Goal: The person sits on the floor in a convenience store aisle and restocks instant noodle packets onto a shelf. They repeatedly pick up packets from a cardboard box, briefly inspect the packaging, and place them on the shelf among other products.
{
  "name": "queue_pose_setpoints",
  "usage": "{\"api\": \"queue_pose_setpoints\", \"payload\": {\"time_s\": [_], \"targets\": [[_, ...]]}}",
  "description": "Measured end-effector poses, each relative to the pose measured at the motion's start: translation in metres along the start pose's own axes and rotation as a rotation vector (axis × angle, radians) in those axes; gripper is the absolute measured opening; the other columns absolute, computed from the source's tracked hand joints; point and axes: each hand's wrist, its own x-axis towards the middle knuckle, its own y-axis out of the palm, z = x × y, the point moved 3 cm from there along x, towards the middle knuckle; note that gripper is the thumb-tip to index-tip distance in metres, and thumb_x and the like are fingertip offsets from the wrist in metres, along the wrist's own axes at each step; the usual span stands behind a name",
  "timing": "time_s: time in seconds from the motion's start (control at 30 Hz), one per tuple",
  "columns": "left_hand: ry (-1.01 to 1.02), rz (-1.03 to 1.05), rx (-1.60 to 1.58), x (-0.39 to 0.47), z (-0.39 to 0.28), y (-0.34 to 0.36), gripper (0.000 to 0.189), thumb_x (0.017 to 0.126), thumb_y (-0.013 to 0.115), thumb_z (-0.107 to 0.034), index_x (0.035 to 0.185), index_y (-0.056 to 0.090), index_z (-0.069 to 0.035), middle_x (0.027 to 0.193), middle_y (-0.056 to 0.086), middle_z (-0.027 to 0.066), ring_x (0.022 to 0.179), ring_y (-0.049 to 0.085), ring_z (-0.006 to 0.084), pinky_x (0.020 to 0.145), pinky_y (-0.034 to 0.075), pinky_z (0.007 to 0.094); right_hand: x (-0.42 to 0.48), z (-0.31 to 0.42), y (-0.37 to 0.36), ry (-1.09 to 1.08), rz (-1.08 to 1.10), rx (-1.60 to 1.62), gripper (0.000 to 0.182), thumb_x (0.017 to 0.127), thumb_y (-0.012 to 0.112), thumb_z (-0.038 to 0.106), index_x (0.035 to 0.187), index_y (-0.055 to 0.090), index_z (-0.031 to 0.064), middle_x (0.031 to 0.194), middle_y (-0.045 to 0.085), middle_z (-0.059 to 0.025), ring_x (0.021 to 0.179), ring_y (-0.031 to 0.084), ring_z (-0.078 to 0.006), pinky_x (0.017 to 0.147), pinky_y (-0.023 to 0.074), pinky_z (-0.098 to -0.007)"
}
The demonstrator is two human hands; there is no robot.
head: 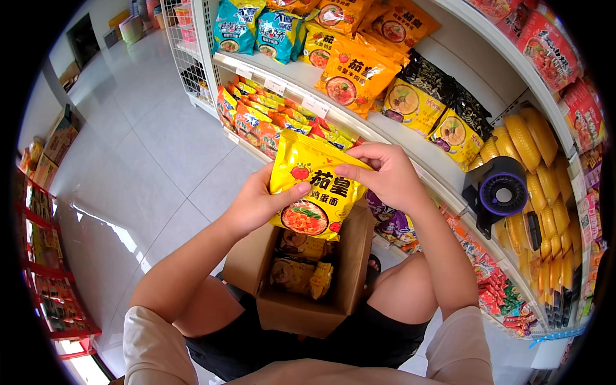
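Note:
Both hands hold a yellow packet of instant noodles [315, 185], its printed front facing up at me. My left hand [262, 192] grips its left edge with the thumb across the front. At the upper right corner, my right hand [385, 175] pinches the packet between thumb and fingers. Just below, an open cardboard box [308, 317] sits between my knees, its left flap folded out. Inside it lie several noodle packets [293, 274] in shade; the held packet hides the box's far part.
A white store shelf [375, 127] curves along the right. It bears orange noodle packets [356, 77], blue packets [276, 36] and black-and-yellow packets [416, 106]. A black fan-like device [503, 192] stands by the shelf edge near stacked yellow containers [524, 139]. Red racks [53, 264] stand left.

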Motion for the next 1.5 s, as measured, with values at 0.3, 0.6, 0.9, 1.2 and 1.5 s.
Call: {"api": "queue_pose_setpoints", "payload": {"time_s": [0.3,0.6,0.9,1.2,1.5], "targets": [[-0.011,-0.012,-0.095,-0.004,-0.006,-0.002,0.053,0.099,0.072,-0.025,0.140,0.052,0.001,0.130,0.068,0.0107,0.116,0.066,0.0169,0.100,0.053,0.0346,-0.008,0.010,-0.005,0.283,0.047,0.162,0.036,0.098,0.073,0.037,0.084,0.064,0.0056,0.067,0.058,0.0046,0.056,0.051,-0.0017,0.051,0.0394,-0.0211],[0.032,-0.042,-0.157,-0.004,-0.009,0.015,0.052,0.101,0.068,-0.027,0.142,0.049,0.000,0.133,0.065,0.0109,0.120,0.064,0.0179,0.104,0.051,0.0357,-0.004,0.015,-0.020,0.023,-0.273,0.163,0.032,0.101,0.069,0.035,0.097,0.066,0.0038,0.087,0.066,0.0012,0.076,0.060,-0.0035,0.058,0.0466,-0.0206],[0.125,-0.109,-0.118,-0.009,-0.010,0.010,0.050,0.101,0.069,-0.024,0.141,0.049,-0.002,0.134,0.065,0.0093,0.121,0.062,0.0165,0.104,0.051,0.0356,-0.011,0.000,0.010,0.155,-0.013,0.269,0.040,0.107,0.060,0.035,0.109,0.073,-0.0025,0.095,0.069,0.0012,0.089,0.058,-0.0043,0.081,0.0478,-0.0233],[0.290,-0.195,-0.087,-0.006,-0.007,0.015,0.064,0.097,0.075,-0.020,0.147,0.040,-0.002,0.137,0.060,0.0122,0.130,0.055,0.0197,0.110,0.046,0.0382,-0.007,0.014,0.015,-0.012,-0.293,0.235,0.042,0.106,0.062,0.035,0.084,0.070,-0.0008,0.068,0.052,0.0093,0.063,0.038,-0.0019,0.057,0.0336,-0.0232],[0.217,-0.180,-0.048,0.001,-0.007,-0.010,0.054,0.101,0.069,-0.015,0.144,0.038,-0.003,0.130,0.062,0.0148,0.124,0.059,0.0186,0.104,0.049,0.0344,-0.011,-0.003,0.015,0.152,-0.002,0.335,0.045,0.103,0.067,0.033,0.132,0.058,-0.0001,0.126,0.067,-0.0059,0.112,0.063,-0.0117,0.096,0.0503,-0.0298]]}}
